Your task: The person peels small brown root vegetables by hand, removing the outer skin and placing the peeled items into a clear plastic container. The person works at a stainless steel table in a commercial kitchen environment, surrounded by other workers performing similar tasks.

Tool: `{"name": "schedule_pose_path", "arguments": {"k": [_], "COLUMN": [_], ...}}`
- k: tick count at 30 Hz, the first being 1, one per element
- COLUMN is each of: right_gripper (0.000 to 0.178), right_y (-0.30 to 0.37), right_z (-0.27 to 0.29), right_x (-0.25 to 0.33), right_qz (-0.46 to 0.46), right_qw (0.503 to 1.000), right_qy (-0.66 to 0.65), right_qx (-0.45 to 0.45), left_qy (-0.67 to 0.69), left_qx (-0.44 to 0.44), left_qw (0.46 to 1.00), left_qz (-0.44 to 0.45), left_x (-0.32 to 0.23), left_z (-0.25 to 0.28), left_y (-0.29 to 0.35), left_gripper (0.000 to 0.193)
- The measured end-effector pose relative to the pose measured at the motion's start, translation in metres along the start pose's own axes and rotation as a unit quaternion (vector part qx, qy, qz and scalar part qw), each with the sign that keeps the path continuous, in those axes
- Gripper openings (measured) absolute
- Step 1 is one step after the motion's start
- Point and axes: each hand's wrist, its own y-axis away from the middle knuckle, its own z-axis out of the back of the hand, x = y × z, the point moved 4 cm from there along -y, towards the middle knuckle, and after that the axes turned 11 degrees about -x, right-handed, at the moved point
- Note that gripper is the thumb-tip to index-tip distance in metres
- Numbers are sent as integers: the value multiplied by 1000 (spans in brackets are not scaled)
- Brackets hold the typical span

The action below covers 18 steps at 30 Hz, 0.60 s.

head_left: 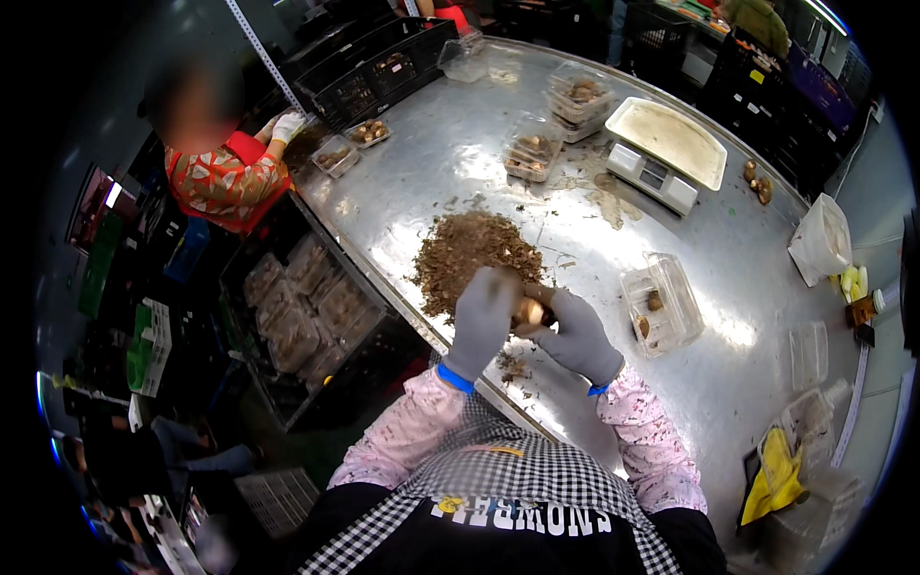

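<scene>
Grey gloves with blue cuffs cover both hands. My left hand point(479, 324) and my right hand point(578, 340) meet over the near edge of the metal table, fingers closed around a small brown piece with a pale face point(530, 311). It looks like a mushroom or a bulb; the fingers hide much of it, and the left fingertips are blurred. Just beyond lies a heap of dark brown scraps point(470, 251), with a few crumbs point(513, 366) nearer my body. To the right, an open clear plastic box point(663, 305) holds a few brown pieces.
A white scale point(668, 144) stands beyond, beside filled clear boxes point(580, 96). Some loose brown pieces point(759, 182) lie at far right near a white container point(820, 240). A black crate of filled boxes point(307, 307) is at left. Another person point(230, 177) works at far left.
</scene>
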Motion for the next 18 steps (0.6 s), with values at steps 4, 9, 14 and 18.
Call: {"name": "schedule_pose_path", "arguments": {"k": [4, 9, 14, 18], "right_gripper": [50, 50, 56, 74], "right_y": [9, 16, 18, 24], "right_z": [2, 5, 3, 3], "right_x": [-8, -26, -25, -31], "right_qz": [119, 66, -65, -117], "right_qw": [989, 966, 945, 946], "right_qy": [-57, -226, -318, -294], "right_qx": [-64, -109, -52, -69], "left_qy": [58, 313, 164, 108], "left_qx": [-13, 187, 182, 160], "left_qw": [995, 908, 965, 978], "left_qz": [80, 205, 89, -73], "left_x": [-4, -15, -6, -14], "left_z": [8, -10, -8, -8], "left_y": [-18, 3, 9, 14], "left_gripper": [23, 37, 44, 42]}}
